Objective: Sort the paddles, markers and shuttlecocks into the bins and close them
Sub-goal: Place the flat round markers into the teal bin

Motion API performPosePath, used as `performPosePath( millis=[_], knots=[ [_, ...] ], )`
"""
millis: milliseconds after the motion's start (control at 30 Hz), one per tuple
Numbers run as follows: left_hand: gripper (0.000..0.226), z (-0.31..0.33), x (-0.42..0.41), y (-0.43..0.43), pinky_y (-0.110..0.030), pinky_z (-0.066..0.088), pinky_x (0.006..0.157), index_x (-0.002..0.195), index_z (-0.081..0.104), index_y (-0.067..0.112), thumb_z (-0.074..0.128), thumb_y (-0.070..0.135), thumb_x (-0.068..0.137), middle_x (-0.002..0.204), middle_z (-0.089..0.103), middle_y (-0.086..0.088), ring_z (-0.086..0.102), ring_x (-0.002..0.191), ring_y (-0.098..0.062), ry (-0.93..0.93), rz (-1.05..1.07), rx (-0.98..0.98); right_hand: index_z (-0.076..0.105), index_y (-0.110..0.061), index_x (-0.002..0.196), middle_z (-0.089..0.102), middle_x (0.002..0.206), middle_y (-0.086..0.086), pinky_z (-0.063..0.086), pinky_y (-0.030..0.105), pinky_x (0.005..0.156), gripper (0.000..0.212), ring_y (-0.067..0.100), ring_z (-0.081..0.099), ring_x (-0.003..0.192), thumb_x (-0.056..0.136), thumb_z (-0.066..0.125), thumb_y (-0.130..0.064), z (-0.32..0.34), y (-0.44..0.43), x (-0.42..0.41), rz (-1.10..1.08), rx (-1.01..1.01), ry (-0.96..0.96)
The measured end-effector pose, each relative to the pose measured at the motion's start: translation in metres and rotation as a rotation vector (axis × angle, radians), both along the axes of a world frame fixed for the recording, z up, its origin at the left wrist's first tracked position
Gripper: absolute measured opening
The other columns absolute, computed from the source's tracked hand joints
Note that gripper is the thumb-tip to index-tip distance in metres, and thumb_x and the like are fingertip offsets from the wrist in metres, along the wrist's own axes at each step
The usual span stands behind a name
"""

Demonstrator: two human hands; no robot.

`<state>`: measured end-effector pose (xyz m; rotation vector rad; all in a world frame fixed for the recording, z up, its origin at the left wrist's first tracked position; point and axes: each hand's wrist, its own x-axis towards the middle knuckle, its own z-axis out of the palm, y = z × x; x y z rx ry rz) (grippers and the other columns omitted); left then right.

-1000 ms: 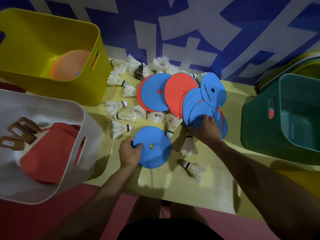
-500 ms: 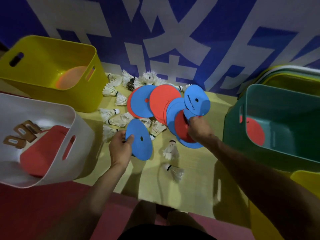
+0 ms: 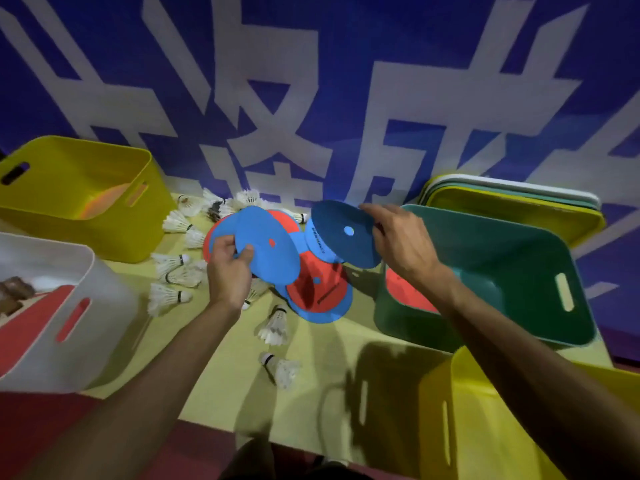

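My left hand (image 3: 230, 268) grips a blue disc marker (image 3: 266, 249), lifted above the pile. My right hand (image 3: 398, 242) holds another blue disc marker (image 3: 343, 233) in the air at the green bin's left rim. More red and blue disc markers (image 3: 318, 292) lie overlapped on the yellow-green table (image 3: 214, 368). White shuttlecocks (image 3: 169, 268) are scattered left of and behind the pile, and two shuttlecocks (image 3: 275, 327) lie in front. The green bin (image 3: 512, 282) has a red marker (image 3: 408, 292) inside. Red paddles (image 3: 20, 334) fill the white bin (image 3: 100, 289).
A yellow bin (image 3: 79, 202) at the back left holds an orange disc. Another yellow bin (image 3: 460, 410) stands at the front right. Stacked lids (image 3: 519, 199) lean behind the green bin. A blue and white banner wall closes the back.
Both hands have lifted their blue markers off the table. The right hand has carried its marker rightward to the green bin's rim, and the view has tilted up and right.
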<state>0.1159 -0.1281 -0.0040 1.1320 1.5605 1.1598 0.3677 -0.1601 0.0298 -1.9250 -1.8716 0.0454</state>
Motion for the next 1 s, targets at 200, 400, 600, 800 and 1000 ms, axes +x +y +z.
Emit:
performPosePath(
  millis=[200, 400, 600, 800, 1000],
  knots=[
    [0.015, 0.017, 0.068, -0.007, -0.045, 0.051, 0.079, 0.087, 0.055, 0.018, 0.051, 0.004, 0.089, 0.088, 0.064, 0.0, 0.061, 0.087, -0.018, -0.056, -0.043, 0.067, 0.07, -0.015, 0.112, 0.071, 0.093, 0.003, 0.045, 0.013, 0.063, 0.034, 0.019, 0.068, 0.078, 0.085, 0.051, -0.008, 0.019, -0.055, 0.075, -0.293, 0.16, 0.501],
    [0.016, 0.022, 0.107, -0.012, -0.047, 0.057, 0.078, 0.099, 0.059, 0.01, 0.051, 0.009, 0.084, 0.089, 0.07, 0.0, 0.066, 0.085, -0.017, -0.073, -0.086, 0.013, 0.063, -0.007, 0.122, 0.065, 0.099, 0.0, 0.047, 0.001, 0.054, 0.036, 0.009, 0.063, 0.065, 0.09, 0.05, -0.001, -0.008, -0.085, 0.121, -0.525, 0.111, 0.692],
    [0.039, 0.012, 0.111, -0.011, -0.046, 0.06, 0.068, 0.12, 0.054, 0.008, 0.054, 0.016, 0.082, 0.112, 0.069, -0.006, 0.07, 0.096, -0.02, -0.095, -0.165, -0.056, 0.058, -0.004, 0.126, 0.068, 0.108, 0.017, 0.06, 0.047, 0.067, 0.045, 0.029, 0.071, 0.062, 0.085, 0.043, 0.008, -0.06, -0.064, 0.154, -0.541, -0.283, 0.647],
    [0.031, 0.006, 0.108, -0.019, -0.029, 0.058, 0.054, 0.122, 0.046, 0.002, 0.051, 0.002, 0.092, 0.121, 0.061, -0.013, 0.066, 0.095, -0.017, -0.073, -0.122, -0.089, 0.06, -0.006, 0.125, 0.067, 0.109, 0.023, 0.058, 0.045, 0.08, 0.042, 0.034, 0.071, 0.084, 0.086, 0.05, 0.006, -0.101, -0.025, 0.16, -0.487, -0.585, 0.524],
    [0.026, 0.013, 0.102, -0.017, -0.022, 0.055, 0.05, 0.118, 0.043, 0.006, 0.05, 0.001, 0.094, 0.125, 0.058, -0.014, 0.062, 0.097, -0.022, -0.075, -0.111, -0.073, 0.062, -0.005, 0.121, 0.067, 0.09, 0.016, 0.054, 0.024, 0.057, 0.038, 0.023, 0.064, 0.069, 0.087, 0.049, 0.004, -0.111, -0.014, 0.147, -0.427, -0.729, 0.388]
  ],
)
